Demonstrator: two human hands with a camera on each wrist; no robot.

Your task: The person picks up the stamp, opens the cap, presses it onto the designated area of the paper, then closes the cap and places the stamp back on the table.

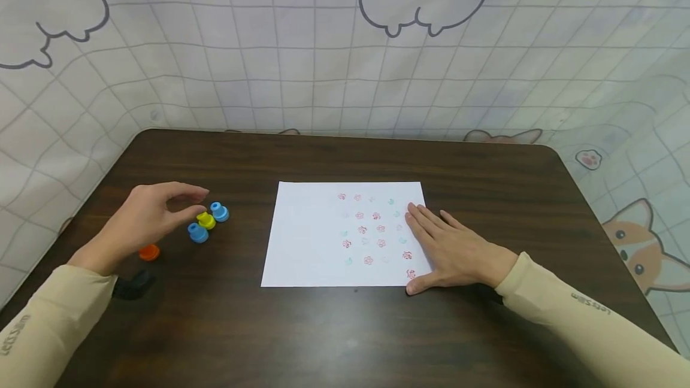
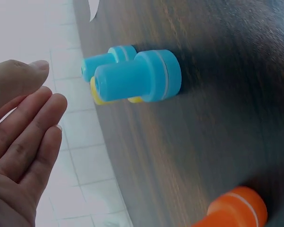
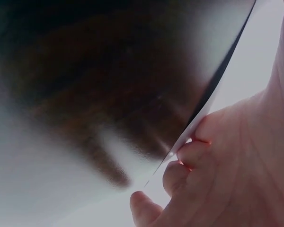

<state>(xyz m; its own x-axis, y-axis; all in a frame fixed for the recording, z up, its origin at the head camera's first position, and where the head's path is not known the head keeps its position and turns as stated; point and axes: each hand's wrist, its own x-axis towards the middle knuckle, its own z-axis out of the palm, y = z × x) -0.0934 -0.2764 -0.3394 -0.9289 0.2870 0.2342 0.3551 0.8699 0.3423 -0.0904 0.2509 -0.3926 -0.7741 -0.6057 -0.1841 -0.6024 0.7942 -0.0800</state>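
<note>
Hung behind the table and down both sides, white cloth (image 1: 302, 64) with a grey grid and cartoon animals in outline; at the right, a brown-and-white dog face (image 1: 636, 247). Below, a dark wood-grain table (image 1: 312, 340) with rounded far corners.

Near the middle of the table, lying with its long side toward the person, white paper (image 1: 302, 238). Printed on it in loose rows, toward the right side, small marks (image 1: 368, 260) in red and pale green, flowers among them.

Across the paper's right edge, palm down, the right hand (image 1: 455, 253): fingers laid out long on the sheet, thumb spread toward the near right corner, pressing and not gripping.

Over the left part of the table, the left hand (image 1: 153, 211), with thumb and fingers parted and nothing between them. Just beyond the fingertips, a yellow stamp (image 1: 206, 221) between two upright blue stamps (image 1: 197, 233), close to both. In the left wrist view, mostly hidden behind the nearer blue. Nearer the wrist, apart from that group, an orange stamp (image 1: 149, 252).

Beside the left cuff, a black object (image 1: 133, 285), perhaps a wrist camera, too dim to be sure. On both arms, cream sleeves (image 1: 582, 322) with dark lettering.
</note>
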